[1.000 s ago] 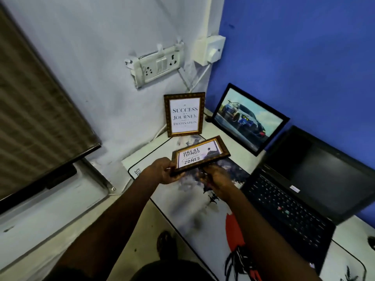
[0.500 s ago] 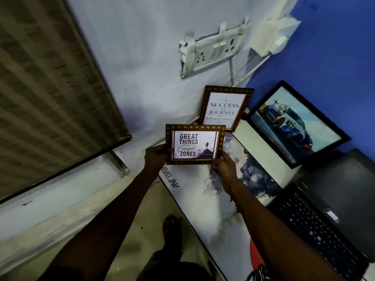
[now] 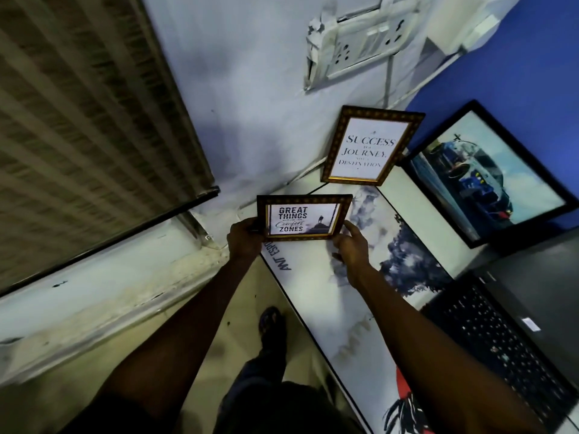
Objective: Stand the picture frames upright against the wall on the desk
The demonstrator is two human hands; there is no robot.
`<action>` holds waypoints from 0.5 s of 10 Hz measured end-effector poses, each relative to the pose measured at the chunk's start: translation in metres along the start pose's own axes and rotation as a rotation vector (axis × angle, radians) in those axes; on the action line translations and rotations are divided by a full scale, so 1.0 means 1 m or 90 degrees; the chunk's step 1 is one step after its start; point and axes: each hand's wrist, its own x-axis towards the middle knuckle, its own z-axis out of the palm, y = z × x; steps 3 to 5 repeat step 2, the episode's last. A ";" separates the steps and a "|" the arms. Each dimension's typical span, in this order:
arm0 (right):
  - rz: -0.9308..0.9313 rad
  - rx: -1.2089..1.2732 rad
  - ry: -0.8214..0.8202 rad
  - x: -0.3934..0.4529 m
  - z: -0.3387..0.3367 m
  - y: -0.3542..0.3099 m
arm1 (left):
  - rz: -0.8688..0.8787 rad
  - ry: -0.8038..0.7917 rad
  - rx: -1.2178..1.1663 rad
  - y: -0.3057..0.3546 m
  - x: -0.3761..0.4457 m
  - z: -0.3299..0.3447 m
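While you hold it: the small gold-trimmed brown "Great Things" picture frame (image 3: 303, 217) stands upright at the worktop's (image 3: 407, 195) left end.
Your left hand (image 3: 245, 238): clamped on its left edge.
Your right hand (image 3: 351, 245): fingers pinching its lower right corner.
Neighbour: a taller brown "Success" frame (image 3: 369, 145) leans against the white wall (image 3: 250, 89).

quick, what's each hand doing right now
Left hand: closed on the left edge of the Great Things frame.
Right hand: fingers on the frame's right edge, steadying it.
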 end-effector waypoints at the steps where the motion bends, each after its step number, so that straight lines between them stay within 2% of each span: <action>1: 0.041 0.042 0.038 -0.003 -0.007 0.012 | -0.041 0.078 -0.065 -0.008 -0.013 0.008; 2: 0.079 0.149 0.023 -0.011 -0.018 0.020 | -0.144 0.176 -0.066 -0.009 -0.035 0.017; 5: 0.079 0.149 0.023 -0.011 -0.018 0.020 | -0.144 0.176 -0.066 -0.009 -0.035 0.017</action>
